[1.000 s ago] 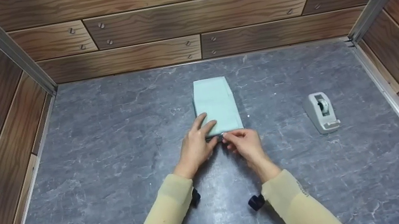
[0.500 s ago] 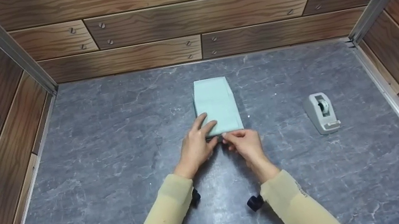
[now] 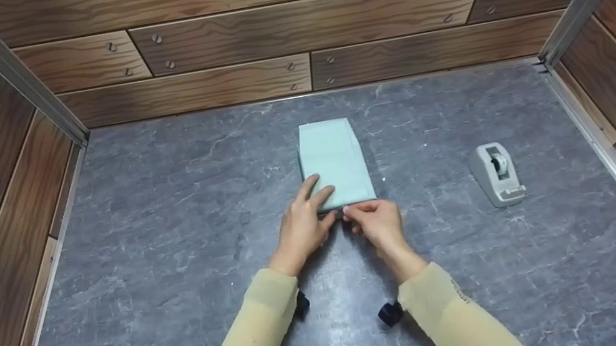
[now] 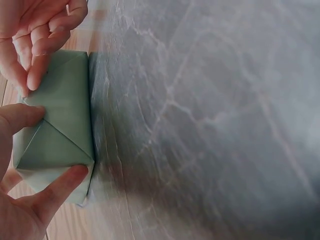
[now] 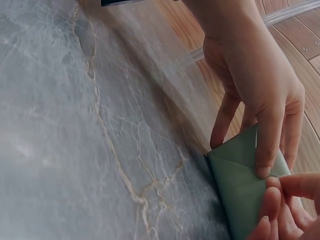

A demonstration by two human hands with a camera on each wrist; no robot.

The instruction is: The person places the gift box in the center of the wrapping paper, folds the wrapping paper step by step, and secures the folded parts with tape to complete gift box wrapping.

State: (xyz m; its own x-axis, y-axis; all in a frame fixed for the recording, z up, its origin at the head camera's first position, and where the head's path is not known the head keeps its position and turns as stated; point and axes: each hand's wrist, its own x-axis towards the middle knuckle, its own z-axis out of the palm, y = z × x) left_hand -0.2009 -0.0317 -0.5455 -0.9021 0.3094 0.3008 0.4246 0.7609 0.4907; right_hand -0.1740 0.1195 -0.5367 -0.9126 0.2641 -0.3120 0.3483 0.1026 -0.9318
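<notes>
A box-shaped package [image 3: 337, 158] wrapped in pale green paper lies on the grey table in the head view. My left hand [image 3: 299, 225] holds its near left part, fingers spread over the top and side. The left thumb presses the folded end flap, as the left wrist view shows beside the diagonal creases of the wrapping [image 4: 60, 137]. My right hand [image 3: 381, 223] is at the same end, right of that thumb. Its thumb and index fingertip pinch a thin clear strip [image 5: 273, 175] at the flap's edge; the strip is mostly hidden by the fingers.
A light grey tape dispenser [image 3: 498, 174] with a roll in it stands on the table to the right. Wood-patterned walls [image 3: 307, 26] with metal corner posts enclose the grey marbled table [image 3: 165, 223] at the back and sides.
The right wrist and forearm have shifted slightly left, while the right fingertips stay at the package's near end. The left hand and the package have kept their places.
</notes>
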